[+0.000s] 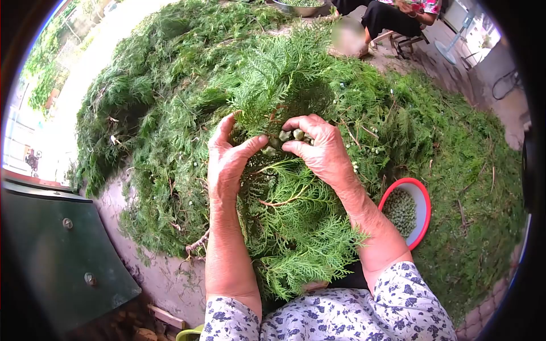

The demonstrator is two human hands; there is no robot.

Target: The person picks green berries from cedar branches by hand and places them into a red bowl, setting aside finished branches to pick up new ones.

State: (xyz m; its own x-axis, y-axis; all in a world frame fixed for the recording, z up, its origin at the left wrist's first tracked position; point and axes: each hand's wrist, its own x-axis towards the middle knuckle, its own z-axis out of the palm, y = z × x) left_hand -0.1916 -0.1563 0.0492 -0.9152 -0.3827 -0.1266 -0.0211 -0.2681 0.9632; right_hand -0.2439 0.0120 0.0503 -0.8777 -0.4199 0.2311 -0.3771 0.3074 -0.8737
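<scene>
Pinched between thumb and fingers, the left hand (227,156) and right hand (321,150) meet on a cluster of pale green cones (287,138) at the top of a cypress branch (290,227). Both grips are closed on the cluster: the left thumb presses in from its left, the right forefinger and thumb curl over it from the right, so the cones sit directly between the two sets of fingertips, touching both. Neither hand is nearer; the cluster lies at their meeting point.

From the grip, the branch runs down toward the person's lap, its long axis roughly in line with the forearms, its fronds spreading under both wrists. Beyond the grip, away from the body, lies a large heap of cut greenery (170,85). Below and to the right of the right wrist stands a red bowl (424,202) holding picked cones, just beside the forearm. Far past the grip, another person (398,14) sits on a stool, near a metal bowl (301,7).
</scene>
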